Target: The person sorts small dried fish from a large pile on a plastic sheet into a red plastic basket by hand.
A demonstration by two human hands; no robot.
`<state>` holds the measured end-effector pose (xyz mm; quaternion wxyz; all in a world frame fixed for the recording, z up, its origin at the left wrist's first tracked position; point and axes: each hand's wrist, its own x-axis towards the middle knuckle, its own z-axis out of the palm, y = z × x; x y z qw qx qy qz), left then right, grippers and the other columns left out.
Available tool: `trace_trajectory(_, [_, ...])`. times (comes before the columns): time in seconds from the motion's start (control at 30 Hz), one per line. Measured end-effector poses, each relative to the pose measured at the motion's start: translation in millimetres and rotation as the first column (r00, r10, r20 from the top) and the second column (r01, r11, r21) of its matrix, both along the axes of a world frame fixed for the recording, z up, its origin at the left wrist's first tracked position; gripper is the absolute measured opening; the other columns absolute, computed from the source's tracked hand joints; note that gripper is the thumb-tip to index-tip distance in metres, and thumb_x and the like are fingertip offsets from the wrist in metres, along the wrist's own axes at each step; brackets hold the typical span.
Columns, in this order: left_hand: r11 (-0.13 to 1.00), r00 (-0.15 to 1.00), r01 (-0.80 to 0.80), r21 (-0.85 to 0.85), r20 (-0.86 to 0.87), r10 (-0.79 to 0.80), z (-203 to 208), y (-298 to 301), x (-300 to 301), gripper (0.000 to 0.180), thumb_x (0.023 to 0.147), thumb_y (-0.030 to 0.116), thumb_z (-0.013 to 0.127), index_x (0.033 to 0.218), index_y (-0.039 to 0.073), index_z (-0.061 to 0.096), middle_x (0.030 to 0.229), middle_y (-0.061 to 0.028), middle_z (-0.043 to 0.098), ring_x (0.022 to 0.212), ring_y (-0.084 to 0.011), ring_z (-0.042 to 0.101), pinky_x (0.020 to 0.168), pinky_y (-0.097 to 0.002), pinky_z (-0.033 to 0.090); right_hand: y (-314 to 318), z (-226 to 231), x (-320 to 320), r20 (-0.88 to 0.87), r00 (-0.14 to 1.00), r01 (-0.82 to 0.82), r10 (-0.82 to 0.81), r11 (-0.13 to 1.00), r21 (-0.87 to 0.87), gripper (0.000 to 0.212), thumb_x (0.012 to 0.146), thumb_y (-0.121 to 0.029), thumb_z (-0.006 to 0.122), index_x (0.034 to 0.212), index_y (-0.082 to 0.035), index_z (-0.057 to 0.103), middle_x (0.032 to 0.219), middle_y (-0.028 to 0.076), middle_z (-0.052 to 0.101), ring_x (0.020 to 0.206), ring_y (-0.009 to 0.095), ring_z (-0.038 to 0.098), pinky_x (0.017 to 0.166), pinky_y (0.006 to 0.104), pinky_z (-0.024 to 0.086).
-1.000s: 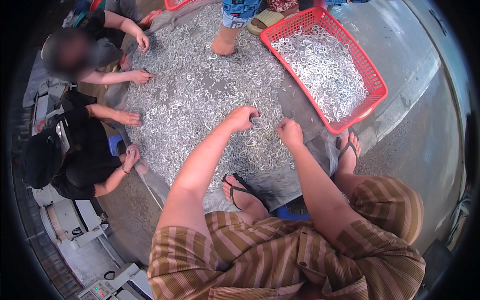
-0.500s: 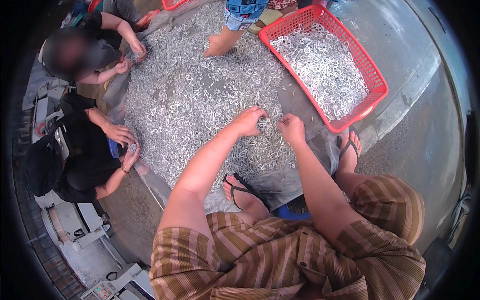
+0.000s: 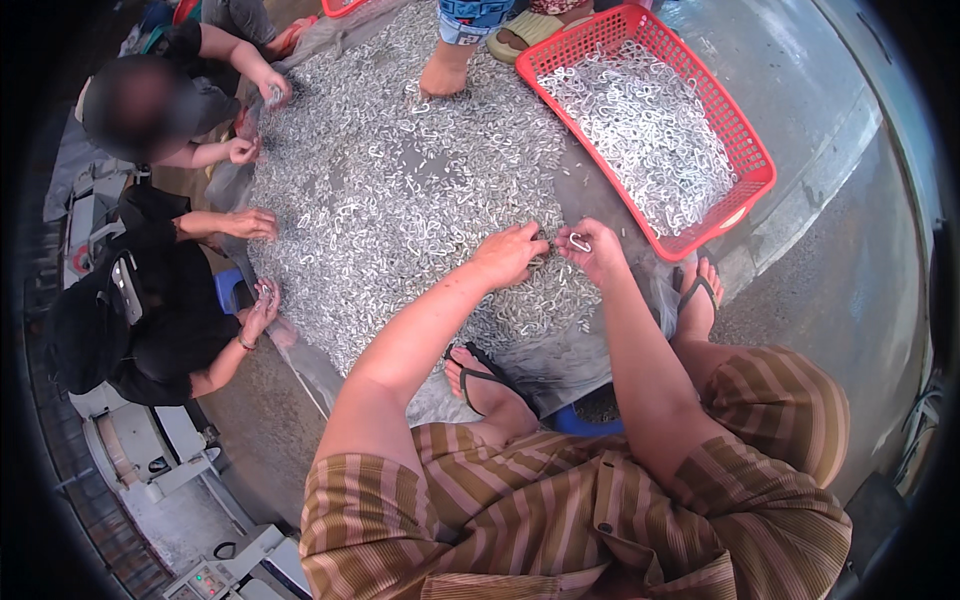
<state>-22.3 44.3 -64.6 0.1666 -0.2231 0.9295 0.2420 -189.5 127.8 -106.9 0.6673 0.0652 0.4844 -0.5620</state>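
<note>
A white hook-shaped piece [image 3: 579, 243] lies in the right hand [image 3: 602, 254], pinched at the fingertips, just left of the near end of the red basket [image 3: 752, 165]. The left hand [image 3: 510, 254] is a little farther left of the basket, palm down over the pile of pieces [image 3: 370, 215], its curled fingertips close to the right hand's; whether it grasps anything I cannot tell. The pile spreads on a grey plastic sheet [image 3: 555, 365], left of the basket, while the basket itself holds a heap of similar white pieces [image 3: 645, 135]. Nearest the basket's near end stands the right foot [image 3: 698, 298] in a dark sandal; the left foot [image 3: 482, 385] is well to its left and closer to the wearer. Left of the basket's far end, a co-worker's hand [image 3: 443, 78] below a blue patterned sleeve [image 3: 475, 20] touches the pile, and an olive sandal [image 3: 515, 40] sits just beside the basket's corner. Across the pile, well left of the basket, are two co-workers in dark clothing [image 3: 175, 330]
</note>
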Motion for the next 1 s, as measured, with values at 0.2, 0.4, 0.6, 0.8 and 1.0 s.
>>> trace_trajectory(0.2, [0.912, 0.963, -0.215, 0.348, -0.083, 0.258, 0.9, -36.8, 15.0, 0.038, 0.066, 0.007, 0.070, 0.101, 0.011, 0.059, 0.093, -0.0046, 0.058, 0.084, -0.0177, 0.059, 0.074, -0.0306, 0.049, -1.0, -14.1, 2.1, -0.305, 0.904, -0.279, 0.300, 0.954, 0.112, 0.014, 0.073, -0.013, 0.059, 0.083, -0.004, 0.059, 0.070, 0.007, 0.058, 0.064, 0.019, 0.057, 0.059, 0.0316, 0.049])
trace_trajectory(0.4, [0.431, 0.777, -0.522, 0.736, 0.202, 0.596, 26.7, -69.9, 39.5, 0.037, 0.071, -0.002, 0.062, 0.105, 0.008, 0.052, 0.093, -0.0027, 0.057, 0.083, -0.0140, 0.061, 0.066, -0.0244, 0.048, -1.9, -21.3, 22.5, -0.730, 0.385, -0.560, 0.565, 0.772, 0.302, 0.033, 0.067, -0.024, 0.073, 0.094, -0.006, 0.064, 0.081, 0.011, 0.066, 0.078, 0.023, 0.063, 0.072, 0.0336, 0.050])
trace_trajectory(0.6, [0.340, 0.736, -0.531, 0.776, 0.223, 0.639, 11.4, -66.7, 50.3, 0.033, 0.072, -0.006, 0.053, 0.101, 0.008, 0.047, 0.089, -0.0026, 0.058, 0.081, -0.0140, 0.061, 0.063, -0.0252, 0.047, 3.4, 15.1, 41.9, -0.818, 0.162, -0.511, 0.551, 0.756, 0.408, 0.032, 0.068, -0.028, 0.074, 0.097, -0.016, 0.065, 0.086, 0.013, 0.066, 0.087, 0.031, 0.063, 0.078, 0.0398, 0.049])
trace_trajectory(0.8, [0.750, 0.901, -0.408, 0.521, 0.099, 0.421, -8.5, -59.9, 49.3, 0.019, 0.069, 0.001, 0.059, 0.087, 0.005, 0.054, 0.079, -0.0030, 0.058, 0.074, -0.0144, 0.057, 0.065, -0.0292, 0.046, -2.1, 20.3, 52.2, -0.846, -0.048, -0.555, 0.531, 0.690, 0.465, 0.029, 0.074, -0.023, 0.068, 0.102, -0.019, 0.062, 0.084, 0.014, 0.066, 0.086, 0.032, 0.063, 0.074, 0.0419, 0.049])
trace_trajectory(1.0, [0.924, 0.935, -0.341, 0.176, -0.035, 0.352, -3.3, -41.5, 47.2, 0.052, 0.062, 0.020, 0.077, 0.108, 0.012, 0.055, 0.108, -0.0117, 0.054, 0.098, -0.0286, 0.057, 0.085, -0.0363, 0.046, 3.8, 17.9, 52.7, -0.859, -0.025, -0.482, 0.511, 0.747, 0.458, 0.026, 0.075, -0.022, 0.068, 0.100, -0.018, 0.063, 0.083, 0.014, 0.066, 0.084, 0.031, 0.063, 0.073, 0.0415, 0.050])
